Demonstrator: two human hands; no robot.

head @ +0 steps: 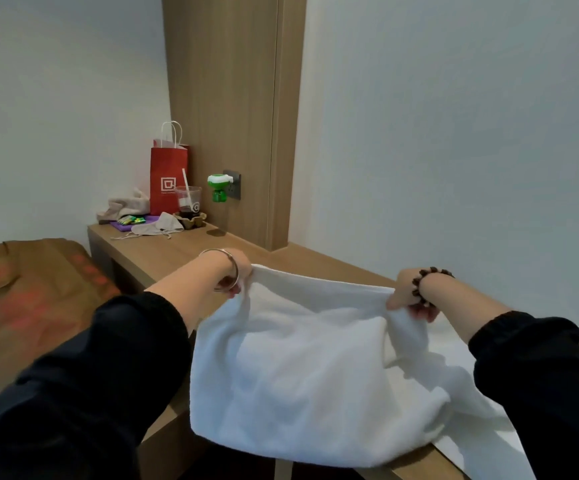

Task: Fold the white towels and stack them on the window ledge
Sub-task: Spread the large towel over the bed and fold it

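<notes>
A white towel (298, 368) hangs slack between my two hands over the wooden ledge (163, 258). My left hand (237, 277) pinches its upper left corner; a silver bangle is on that wrist. My right hand (409, 297) grips the upper right corner; a dark bead bracelet is on that wrist. The towel's lower edge drapes over the ledge's front edge. More white cloth (461, 355) lies on the ledge under my right arm, partly hidden by the sleeve.
At the ledge's far left stand a red paper bag (167, 181), a plastic cup with a straw (188, 202), a beige cloth (125, 204) and small items. A green plug-in device (218, 188) sticks out of the wooden panel (232, 98). A brown bed cover (28, 296) lies left.
</notes>
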